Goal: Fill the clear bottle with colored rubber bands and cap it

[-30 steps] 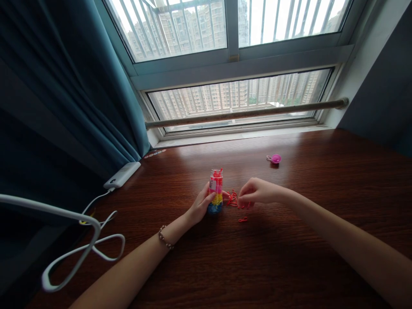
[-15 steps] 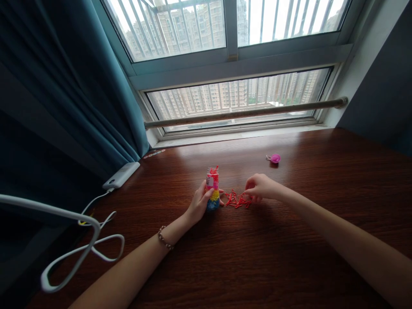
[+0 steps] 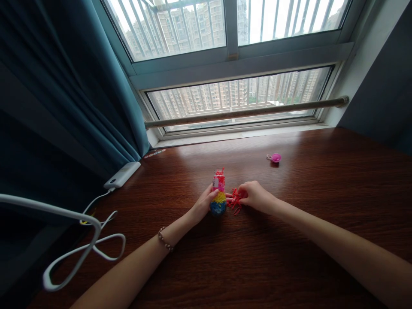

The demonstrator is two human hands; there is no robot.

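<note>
A small clear bottle stands in the middle of the table, layered with blue, yellow, pink and red bits that look like rubber bands. Some red ones poke out of its open top. My left hand is wrapped round the bottle from the left, its fingertips showing on the far side. Just right of the bottle, a bunch of red rubber bands is pinched by my right hand, its fingers closed. Part of the bunch hangs at the tabletop beside my left fingertips.
A pink round cap-like piece with a pale loop lies farther back on the right. On the left are a white power bank and a looping white cable. The brown wooden table reaches the window, with a blue curtain at left.
My right hand has moved left toward the bottle, and the spread red bands are now gathered in a bunch at its fingers. The bottle has shifted slightly right in my left hand.
</note>
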